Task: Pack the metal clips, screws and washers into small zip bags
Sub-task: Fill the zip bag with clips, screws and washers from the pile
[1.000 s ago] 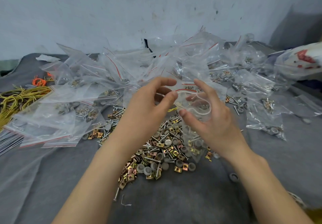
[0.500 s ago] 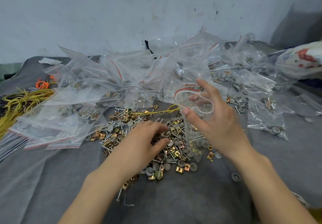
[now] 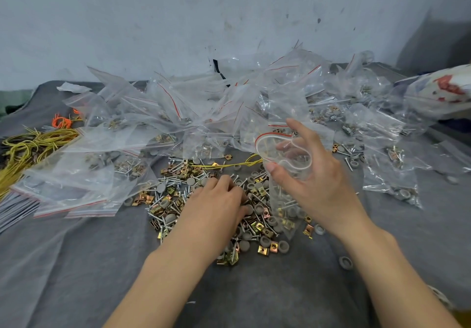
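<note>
Back wall (image 3: 229, 16) is pale grey-blue plaster, scuffed, with dark specks and small chips scattered over it. The wall's right end sits in a dark shadow (image 3: 438, 37). Counter (image 3: 254, 289) runs up to the wall base and is covered in wrinkled grey cloth (image 3: 63, 264). There is a green strip (image 3: 12, 98) at the far left past the cloth edge; can't tell what it is. Light is soft and even, from above.

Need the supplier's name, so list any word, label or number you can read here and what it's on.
None readable.
The white package at the far right bears red print, too blurred to read.
The zip bag in the right hand shows only a plain red stripe.
</note>
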`<move>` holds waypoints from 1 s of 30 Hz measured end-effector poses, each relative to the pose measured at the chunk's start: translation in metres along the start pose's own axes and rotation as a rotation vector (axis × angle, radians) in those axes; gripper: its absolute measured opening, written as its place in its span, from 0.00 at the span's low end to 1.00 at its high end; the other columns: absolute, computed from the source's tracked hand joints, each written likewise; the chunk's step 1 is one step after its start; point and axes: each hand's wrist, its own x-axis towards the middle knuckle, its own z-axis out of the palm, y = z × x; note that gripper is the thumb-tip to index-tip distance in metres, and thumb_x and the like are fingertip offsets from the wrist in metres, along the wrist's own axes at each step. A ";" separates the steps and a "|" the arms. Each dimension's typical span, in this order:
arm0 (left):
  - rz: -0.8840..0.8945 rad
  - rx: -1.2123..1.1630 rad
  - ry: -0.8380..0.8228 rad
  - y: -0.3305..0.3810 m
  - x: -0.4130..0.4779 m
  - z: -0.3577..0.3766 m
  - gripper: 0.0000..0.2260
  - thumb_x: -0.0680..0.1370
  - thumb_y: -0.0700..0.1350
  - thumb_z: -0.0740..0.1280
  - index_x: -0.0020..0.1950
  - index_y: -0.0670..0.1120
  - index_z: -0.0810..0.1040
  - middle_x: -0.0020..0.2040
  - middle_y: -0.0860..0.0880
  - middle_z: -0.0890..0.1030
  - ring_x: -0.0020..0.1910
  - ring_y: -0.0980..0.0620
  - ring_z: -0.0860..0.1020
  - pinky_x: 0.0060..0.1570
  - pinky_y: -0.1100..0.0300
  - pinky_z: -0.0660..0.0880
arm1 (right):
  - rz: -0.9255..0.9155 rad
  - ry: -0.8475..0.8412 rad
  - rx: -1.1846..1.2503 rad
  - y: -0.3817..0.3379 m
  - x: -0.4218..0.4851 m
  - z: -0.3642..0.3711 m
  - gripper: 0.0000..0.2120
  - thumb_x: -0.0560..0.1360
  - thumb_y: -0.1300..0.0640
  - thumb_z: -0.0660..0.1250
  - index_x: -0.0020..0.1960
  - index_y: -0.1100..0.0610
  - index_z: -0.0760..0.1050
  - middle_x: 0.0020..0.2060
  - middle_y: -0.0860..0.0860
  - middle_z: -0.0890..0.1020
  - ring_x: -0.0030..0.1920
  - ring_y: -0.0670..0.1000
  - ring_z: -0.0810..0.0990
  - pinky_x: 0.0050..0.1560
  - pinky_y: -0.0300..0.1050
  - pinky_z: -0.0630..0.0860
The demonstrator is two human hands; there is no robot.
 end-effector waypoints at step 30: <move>-0.566 -2.150 0.154 -0.027 0.008 -0.027 0.08 0.83 0.44 0.60 0.55 0.47 0.79 0.35 0.54 0.78 0.30 0.60 0.76 0.31 0.66 0.76 | -0.010 -0.002 0.023 0.000 0.002 0.002 0.32 0.75 0.33 0.66 0.75 0.35 0.57 0.54 0.31 0.79 0.57 0.40 0.80 0.65 0.60 0.75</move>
